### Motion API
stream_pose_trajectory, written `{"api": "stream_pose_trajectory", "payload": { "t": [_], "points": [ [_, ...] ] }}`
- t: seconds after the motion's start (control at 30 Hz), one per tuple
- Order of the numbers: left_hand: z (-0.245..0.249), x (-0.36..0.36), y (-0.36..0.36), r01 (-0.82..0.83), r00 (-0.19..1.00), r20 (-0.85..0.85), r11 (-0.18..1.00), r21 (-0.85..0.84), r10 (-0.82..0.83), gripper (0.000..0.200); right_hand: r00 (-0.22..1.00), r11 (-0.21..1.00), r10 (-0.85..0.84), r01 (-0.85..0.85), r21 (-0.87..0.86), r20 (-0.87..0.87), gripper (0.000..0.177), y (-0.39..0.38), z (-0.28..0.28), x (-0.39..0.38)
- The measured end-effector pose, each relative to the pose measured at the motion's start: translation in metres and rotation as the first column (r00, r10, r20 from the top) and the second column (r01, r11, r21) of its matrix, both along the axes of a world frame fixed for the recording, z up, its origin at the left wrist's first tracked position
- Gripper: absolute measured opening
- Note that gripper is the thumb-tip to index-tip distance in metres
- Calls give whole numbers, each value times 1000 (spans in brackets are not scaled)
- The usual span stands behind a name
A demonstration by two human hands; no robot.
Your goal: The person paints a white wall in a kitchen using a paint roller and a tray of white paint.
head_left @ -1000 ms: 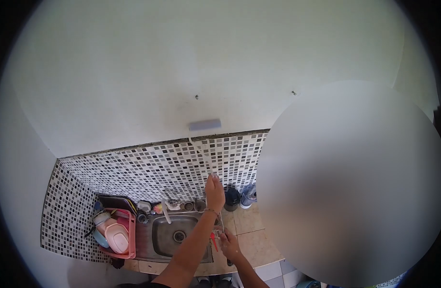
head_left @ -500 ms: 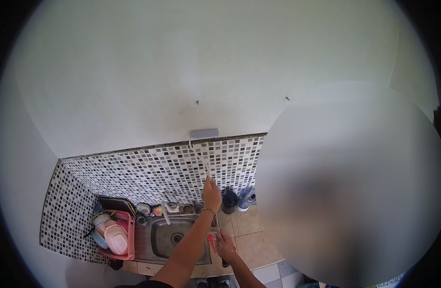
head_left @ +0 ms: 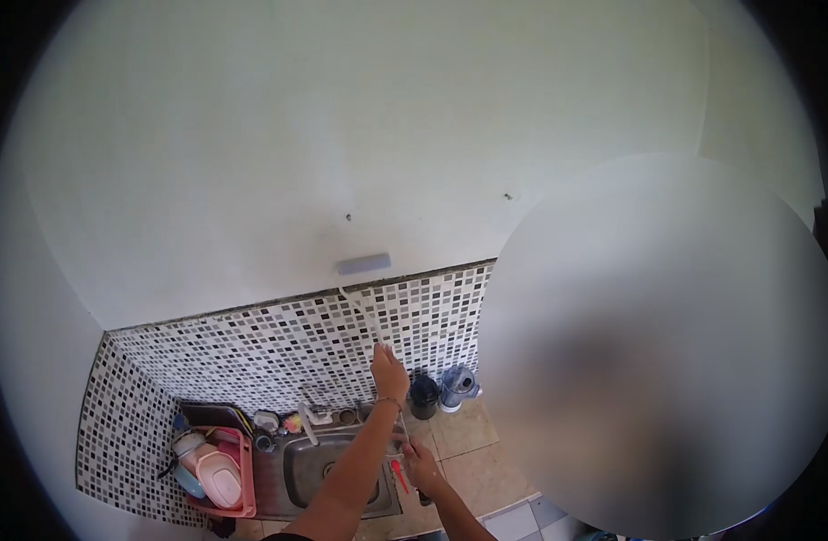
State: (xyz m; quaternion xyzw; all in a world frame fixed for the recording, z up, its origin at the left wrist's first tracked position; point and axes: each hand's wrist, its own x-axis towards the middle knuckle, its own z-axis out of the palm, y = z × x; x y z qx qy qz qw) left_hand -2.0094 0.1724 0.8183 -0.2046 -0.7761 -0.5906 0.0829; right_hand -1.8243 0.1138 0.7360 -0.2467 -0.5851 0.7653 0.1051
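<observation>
A paint roller [head_left: 364, 263] with a pale grey sleeve lies against the white wall, just above the tiled strip. Its thin frame and pole run down over the tiles to both of my hands. My left hand [head_left: 390, 375] wraps around the upper part of the pole, arm stretched forward over the sink. Lower down, by the sink's right edge, my right hand [head_left: 422, 466] is closed around the pole's lower part. A red spoon-shaped item [head_left: 398, 475] lies beside the right hand.
Below the mosaic tiles [head_left: 288, 352] is a steel sink [head_left: 297, 469] with a white faucet [head_left: 307, 422]. A pink basket of dishes [head_left: 244, 478] stands left. Right of the sink are a dark container [head_left: 424, 397] and a blender jug [head_left: 457, 388]. A large blurred patch covers the right side.
The view has shifted, so wall and counter sit a little differently. Against the wall, the roller is slightly higher above the tile edge. Both hands keep their hold on the pole.
</observation>
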Motion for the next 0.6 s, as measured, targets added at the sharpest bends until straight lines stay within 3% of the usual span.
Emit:
{"api": "stream_pose_trajectory", "payload": {
  "t": [0.03,0.1,0.2,0.3,0.4,0.5,0.6],
  "points": [
    [0,2,-3,15,996,91,999,-48,-11,23,1000,998,22,-23,-63,-3,35,0,7,5],
    [-4,1,-4,7,999,35,1000,-12,-6,25,997,978,75,-73,-194,0,34,1,48,16],
    [14,-6,0,21,999,-29,999,29,-20,29,999,994,31,-29,-108,17,32,0,69,15],
    [50,-15,4,49,999,-28,995,81,-47,30,991,999,-16,21,34,-134,31,4,87,-1],
    [67,-17,4,23,999,-27,997,68,-21,29,991,1000,15,-12,25,-134,30,7,90,-5],
    [26,-28,-3,95,995,13,988,123,-98,29,997,997,10,-5,71,-74,31,-8,61,-4],
    [10,-1,-41,27,999,-28,999,26,-26,24,997,962,-36,52,268,-63,34,-43,32,5]
  ]
}}
